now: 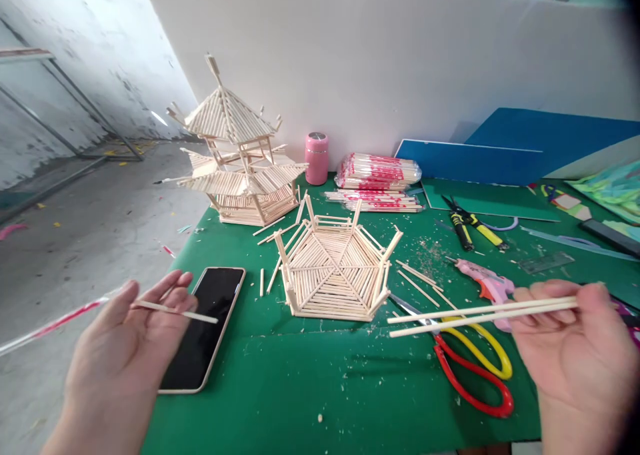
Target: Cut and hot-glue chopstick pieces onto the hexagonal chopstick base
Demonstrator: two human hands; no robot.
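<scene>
Surveying from the largest item down, we record a green worktop littered with offcuts and sawdust. At its far left corner stands a tiered pagoda model built of thin wooden sticks. Nearer the middle lies a hexagonal stick frame with upright corner posts.

Both hands hover above the near edge of the worktop, well apart. The left hand is beside a dark phone. The right hand is over red-and-yellow scissors and a pink glue gun.

The right fingers are curled together with the thumb and pinch two long sticks at their right ends. The sticks lie level, side by side, with their free ends pointing towards the frame. The left hand lies palm up with its fingers loosely together. A short stick rests across them, and the thumb holds down its left end.

In our judgement these sticks are very light, stiff along their length, smooth and easily snapped by bending. We judge that an end grip lets the long sticks roll or cross, and that a hold nearer the middle would steady them. The glued assemblies look fragile and are best held by their bases.
</scene>
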